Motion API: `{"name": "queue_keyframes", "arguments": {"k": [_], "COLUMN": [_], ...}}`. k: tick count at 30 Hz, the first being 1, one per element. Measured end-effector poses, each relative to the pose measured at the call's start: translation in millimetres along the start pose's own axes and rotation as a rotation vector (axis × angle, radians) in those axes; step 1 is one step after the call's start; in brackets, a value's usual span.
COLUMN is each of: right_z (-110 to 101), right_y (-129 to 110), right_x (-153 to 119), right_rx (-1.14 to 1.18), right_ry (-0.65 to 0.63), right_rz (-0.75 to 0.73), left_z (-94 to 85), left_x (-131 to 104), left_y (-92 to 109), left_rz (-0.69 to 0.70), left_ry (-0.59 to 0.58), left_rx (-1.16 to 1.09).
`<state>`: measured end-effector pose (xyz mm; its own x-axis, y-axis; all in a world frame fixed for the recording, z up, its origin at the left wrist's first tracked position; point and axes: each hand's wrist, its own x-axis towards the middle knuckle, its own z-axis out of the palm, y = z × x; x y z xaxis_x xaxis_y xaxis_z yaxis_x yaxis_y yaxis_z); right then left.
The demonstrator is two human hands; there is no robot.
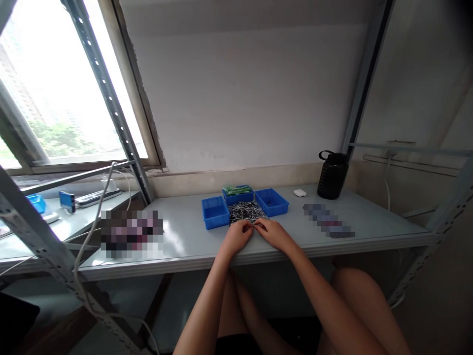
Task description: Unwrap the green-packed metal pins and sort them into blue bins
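Note:
A pile of thin, silvery and dark metal pieces, like screws or rivets, lies on the table between blue bins. At its near edge, my left hand has its thumb and fingers pinched together. Facing it from the right, my right hand is closed in a similar pinch, with its fingertips almost meeting the left ones. Whatever sits between the fingertips is too small to make out. A left blue bin and a right blue bin flank the pile; behind it, a rear blue bin contains green items.
On the right of the table stand a black bottle and a small white case. Blurred patches cover something at either side. A metal shelf post and a white cable are at left, beside the window.

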<state>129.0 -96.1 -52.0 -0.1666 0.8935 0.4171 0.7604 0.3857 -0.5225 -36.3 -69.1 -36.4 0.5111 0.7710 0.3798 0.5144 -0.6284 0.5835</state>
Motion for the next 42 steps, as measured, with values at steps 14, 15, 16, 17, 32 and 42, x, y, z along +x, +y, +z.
{"name": "queue_keyframes", "arguments": {"k": [14,15,16,17,32,42], "right_z": [-0.4,-0.3,-0.1,0.0,-0.1,0.0], "right_y": [-0.2,0.0,0.1,0.2,1.1,0.5], "right_x": [-0.1,-0.2,-0.2,-0.3,0.0,0.0], "right_rx": [0.02,0.022,0.023,0.021,0.002,-0.003], "right_ry": [-0.02,-0.018,-0.015,-0.011,-0.039,-0.004], "right_rz": [-0.004,-0.005,-0.002,0.002,-0.029,0.011], "left_z": [3.3,3.3,3.2,2.9,1.2,2.2], "left_x": [1.7,1.7,1.7,1.5,0.7,2.3], "left_y": [-8.0,-8.0,-7.8,-7.4,-4.3,-6.5], "left_rz": [-0.013,-0.015,-0.01,0.0,-0.066,-0.071], "left_ry": [0.05,0.053,0.053,0.05,0.156,0.177], "left_rx": [-0.057,-0.054,-0.052,-0.051,-0.071,-0.102]}}
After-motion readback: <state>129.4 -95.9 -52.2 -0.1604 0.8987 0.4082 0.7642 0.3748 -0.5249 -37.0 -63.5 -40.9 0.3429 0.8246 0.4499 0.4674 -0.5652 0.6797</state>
